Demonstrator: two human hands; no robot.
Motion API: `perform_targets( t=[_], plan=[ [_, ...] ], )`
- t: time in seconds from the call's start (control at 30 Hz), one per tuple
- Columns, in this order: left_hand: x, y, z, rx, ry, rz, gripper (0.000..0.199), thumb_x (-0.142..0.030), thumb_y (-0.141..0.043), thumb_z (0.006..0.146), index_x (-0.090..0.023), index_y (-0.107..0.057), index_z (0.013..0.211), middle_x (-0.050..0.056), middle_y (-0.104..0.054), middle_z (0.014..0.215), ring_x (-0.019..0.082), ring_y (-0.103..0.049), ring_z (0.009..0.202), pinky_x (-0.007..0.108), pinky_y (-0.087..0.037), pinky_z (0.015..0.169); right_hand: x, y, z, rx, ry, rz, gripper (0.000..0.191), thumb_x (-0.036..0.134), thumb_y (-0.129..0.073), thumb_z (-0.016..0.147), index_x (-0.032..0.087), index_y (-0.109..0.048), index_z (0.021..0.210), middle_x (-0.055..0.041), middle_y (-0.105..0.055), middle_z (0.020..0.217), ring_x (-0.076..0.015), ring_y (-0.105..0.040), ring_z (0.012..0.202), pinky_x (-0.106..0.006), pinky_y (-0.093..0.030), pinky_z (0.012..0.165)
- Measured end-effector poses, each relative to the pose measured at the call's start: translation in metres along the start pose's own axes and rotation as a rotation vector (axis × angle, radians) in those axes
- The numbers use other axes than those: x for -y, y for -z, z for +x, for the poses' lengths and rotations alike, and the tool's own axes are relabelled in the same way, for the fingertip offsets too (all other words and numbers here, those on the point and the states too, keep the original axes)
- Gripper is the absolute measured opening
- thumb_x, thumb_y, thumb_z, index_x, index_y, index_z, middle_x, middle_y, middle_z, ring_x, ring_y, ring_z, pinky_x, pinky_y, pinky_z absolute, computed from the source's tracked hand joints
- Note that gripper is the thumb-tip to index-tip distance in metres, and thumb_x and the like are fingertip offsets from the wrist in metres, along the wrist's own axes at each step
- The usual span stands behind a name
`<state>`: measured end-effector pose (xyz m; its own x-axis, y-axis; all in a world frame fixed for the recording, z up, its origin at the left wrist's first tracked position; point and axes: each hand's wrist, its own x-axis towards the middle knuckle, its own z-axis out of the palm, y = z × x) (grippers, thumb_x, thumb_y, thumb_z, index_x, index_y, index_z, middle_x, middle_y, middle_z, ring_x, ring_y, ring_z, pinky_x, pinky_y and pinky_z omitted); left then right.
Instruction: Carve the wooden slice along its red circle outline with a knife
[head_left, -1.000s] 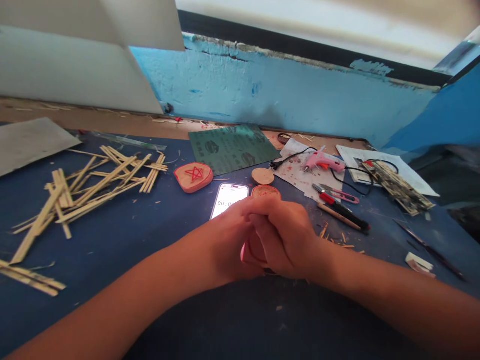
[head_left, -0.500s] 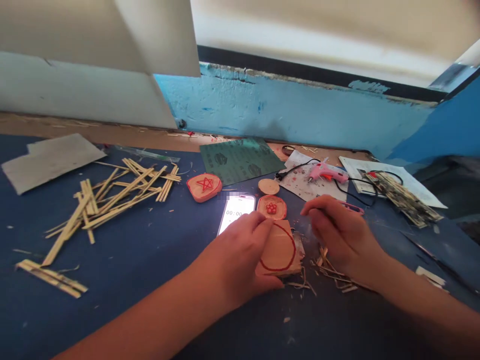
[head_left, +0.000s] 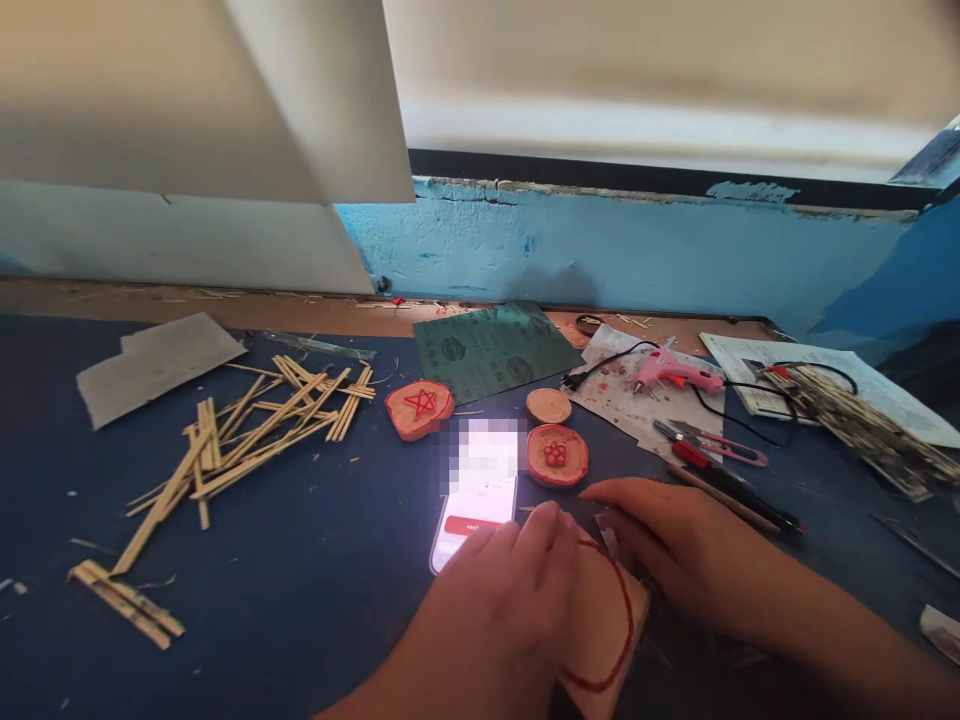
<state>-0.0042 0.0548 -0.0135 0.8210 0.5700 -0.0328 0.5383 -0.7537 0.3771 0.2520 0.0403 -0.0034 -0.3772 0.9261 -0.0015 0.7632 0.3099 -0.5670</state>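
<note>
My left hand [head_left: 502,590] lies over the left part of a wooden block [head_left: 611,625] that bears a red curved outline, its fingers closed against it. Close to the block's upper right edge is my right hand [head_left: 675,545], fingers bent; what its fingertips hold, if anything, is hidden. A lit phone [head_left: 480,500] lies just beyond my left hand. Beyond the block sit a round piece with a red flower [head_left: 556,455] and a small plain wooden disc [head_left: 548,406]. To their left is a wooden piece with a red star [head_left: 420,408].
Thin sticks [head_left: 255,430] are scattered at the left near grey sheets [head_left: 161,365]. Green sandpaper [head_left: 495,350] lies at the back. At the right are a pink glue gun [head_left: 679,371] with a black cord, a red-black cutter [head_left: 727,480] and a bundle of dark sticks [head_left: 862,420].
The view has shifted, with both hands and the block now lower in it. The block is turned, and my right hand has come down beside it. The phone's screen shows a different display.
</note>
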Motion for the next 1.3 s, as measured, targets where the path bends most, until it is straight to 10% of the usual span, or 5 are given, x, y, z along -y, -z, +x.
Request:
perform_targets(
  t=[0.17,0.53,0.73,0.97,1.3],
  plan=[
    [0.001,-0.002,-0.001,0.039,-0.067,0.037,0.071,-0.012,-0.057,0.093,-0.008,-0.04,0.162,0.028,-0.039,0.17,0.043,-0.075,0.121,0.054,-0.068,0.089,-0.007,0.008,-0.009,-0.113,0.001,0.034,0.034,0.032,-0.049,0.112,0.036,-0.065,0.142,-0.0036,-0.079,0.127,-0.0233,-0.076,0.111,-0.038,-0.061,0.091],
    [-0.011,0.017,0.005,0.142,0.237,0.089,0.115,-0.075,-0.091,0.072,-0.008,-0.053,0.158,0.026,-0.071,0.136,0.042,-0.079,0.099,0.054,-0.07,0.076,0.014,0.02,-0.019,-0.66,-0.118,0.252,0.009,0.043,-0.07,0.103,0.034,-0.07,0.101,0.0056,-0.085,0.088,-0.0164,-0.08,0.066,-0.024,-0.061,0.061],
    [-0.011,0.014,-0.003,-0.13,0.137,0.151,0.108,-0.078,-0.093,0.066,-0.008,-0.067,0.144,0.018,-0.078,0.115,0.041,-0.074,0.101,0.058,-0.066,0.085,0.023,0.035,-0.032,-0.478,-0.112,0.034,0.021,0.046,-0.079,0.094,0.029,-0.072,0.086,0.0048,-0.078,0.07,-0.0111,-0.063,0.043,-0.021,-0.053,0.044],
    [-0.015,0.008,0.005,-0.358,0.03,0.068,0.074,-0.064,-0.09,0.081,-0.023,-0.067,0.139,0.013,-0.075,0.122,0.036,-0.071,0.116,0.046,-0.063,0.095,0.03,0.027,-0.053,-0.156,-0.282,0.076,0.024,0.046,-0.063,0.103,0.033,-0.08,0.115,0.0004,-0.086,0.099,-0.0189,-0.084,0.078,-0.021,-0.067,0.063],
    [-0.017,0.0,-0.005,-0.254,0.016,0.01,0.068,-0.049,-0.092,0.083,-0.024,-0.062,0.138,0.012,-0.075,0.124,0.034,-0.072,0.112,0.04,-0.062,0.089,0.041,0.023,-0.054,0.094,-0.253,0.057,0.041,0.034,-0.05,0.111,0.044,-0.066,0.148,0.0006,-0.078,0.136,-0.0211,-0.078,0.118,-0.032,-0.063,0.106]
  ],
)
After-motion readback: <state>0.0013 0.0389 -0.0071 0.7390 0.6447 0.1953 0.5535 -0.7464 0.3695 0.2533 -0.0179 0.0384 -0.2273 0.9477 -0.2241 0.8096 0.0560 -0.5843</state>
